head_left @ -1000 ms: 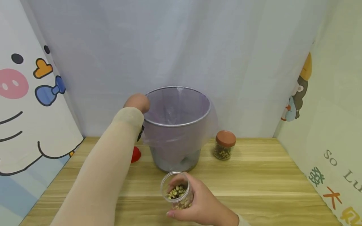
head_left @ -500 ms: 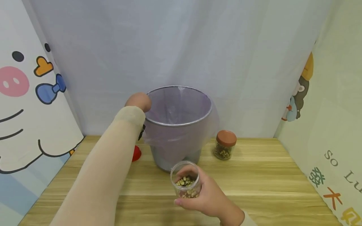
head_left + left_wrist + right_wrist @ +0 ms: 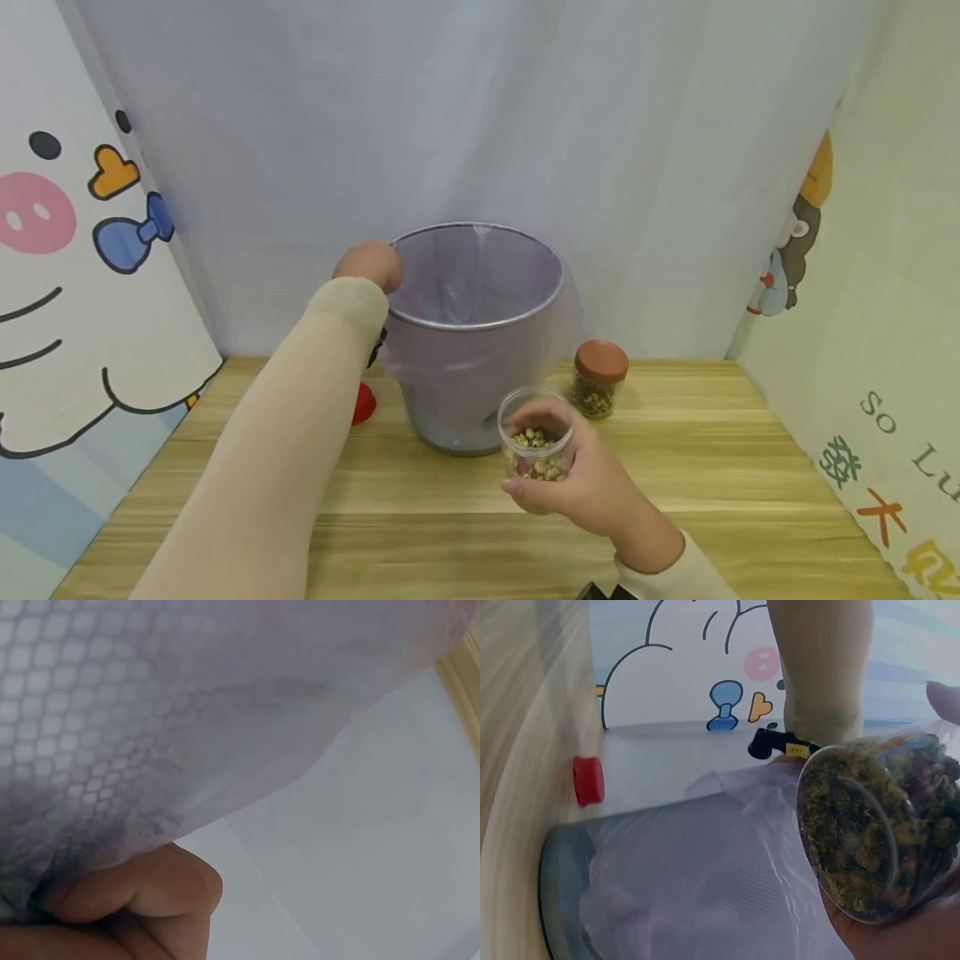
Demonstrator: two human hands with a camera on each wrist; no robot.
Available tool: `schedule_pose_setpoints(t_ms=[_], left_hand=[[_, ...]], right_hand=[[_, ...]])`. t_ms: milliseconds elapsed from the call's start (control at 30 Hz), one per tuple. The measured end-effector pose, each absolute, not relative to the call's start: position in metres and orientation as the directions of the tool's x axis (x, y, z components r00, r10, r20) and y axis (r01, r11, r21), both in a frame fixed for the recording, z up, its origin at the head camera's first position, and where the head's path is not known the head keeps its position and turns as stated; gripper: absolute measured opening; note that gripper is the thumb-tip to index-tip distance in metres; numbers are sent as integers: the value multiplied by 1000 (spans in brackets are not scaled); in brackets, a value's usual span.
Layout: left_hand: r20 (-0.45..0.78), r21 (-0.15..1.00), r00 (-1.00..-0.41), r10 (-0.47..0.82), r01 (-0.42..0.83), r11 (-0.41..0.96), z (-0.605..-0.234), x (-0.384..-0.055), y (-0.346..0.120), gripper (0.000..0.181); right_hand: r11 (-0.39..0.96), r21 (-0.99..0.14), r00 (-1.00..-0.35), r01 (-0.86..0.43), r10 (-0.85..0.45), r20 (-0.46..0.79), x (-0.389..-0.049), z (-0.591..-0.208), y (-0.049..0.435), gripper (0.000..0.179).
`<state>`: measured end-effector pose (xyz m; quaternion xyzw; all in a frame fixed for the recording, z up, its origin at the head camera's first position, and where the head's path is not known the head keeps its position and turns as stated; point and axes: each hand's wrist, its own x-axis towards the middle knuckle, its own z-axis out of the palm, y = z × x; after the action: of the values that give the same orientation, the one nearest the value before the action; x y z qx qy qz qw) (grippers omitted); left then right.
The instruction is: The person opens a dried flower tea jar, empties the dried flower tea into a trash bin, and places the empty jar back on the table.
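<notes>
My left hand (image 3: 367,265) grips the left rim of a mesh trash bin (image 3: 457,440) lined with a thin purple plastic bag (image 3: 465,367). In the left wrist view its bent thumb (image 3: 142,889) lies against the bag-covered mesh, and part of the grip is hidden. My right hand (image 3: 600,492) holds a clear, lidless jar (image 3: 536,458), fingers round its far side and thumb at the near side. Small yellow-green dried buds (image 3: 534,437) fill its lower part. The jar is held over the table in front of the bin, its mouth tilted slightly toward me.
A second clear jar with a brown lid (image 3: 600,362), also containing dried buds, stands right of the bin. Left of the bin lies a red object (image 3: 365,404), partly behind my left sleeve. A pale curtain (image 3: 637,167) hangs behind the wooden table (image 3: 675,467).
My right hand has carried the open jar rightward and farther from me, from in front of the bin toward the lidded jar. My left hand stays on the bin's rim.
</notes>
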<state>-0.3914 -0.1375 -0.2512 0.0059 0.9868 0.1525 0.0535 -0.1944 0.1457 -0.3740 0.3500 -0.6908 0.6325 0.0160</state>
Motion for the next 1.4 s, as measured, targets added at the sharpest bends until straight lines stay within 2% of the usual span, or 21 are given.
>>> schedule_pose_setpoints(t_ms=[133,333,567,867,1067,1400], left_hand=[[-91,312,-996,21,-8,950,-253,-393,-137,43],[-84,298,-996,28,1,954,-253,-394,-137,43],[-83,325,-997,10,-18,946,-250,-389,-134,44],[-83,312,-997,-7,-33,950,-252,-394,-135,43],[-80,306,-997,0,-25,952,-251,-392,-135,43],[-88,280,-996,12,-13,960,-248,-388,-134,42]], right_hand=[[-4,-863,-760,-505,-471,447,-198,-369,159,49],[180,-868,-801,-463,-503,323,-203,-364,171,51],[282,-851,-797,-443,-558,230,-213,-355,181,52],[420,-848,-884,-324,-454,113,-235,-326,198,55],[544,-780,-931,-310,-339,134,-256,-308,209,62],[671,-696,-965,-254,-229,132,-293,-277,219,76]])
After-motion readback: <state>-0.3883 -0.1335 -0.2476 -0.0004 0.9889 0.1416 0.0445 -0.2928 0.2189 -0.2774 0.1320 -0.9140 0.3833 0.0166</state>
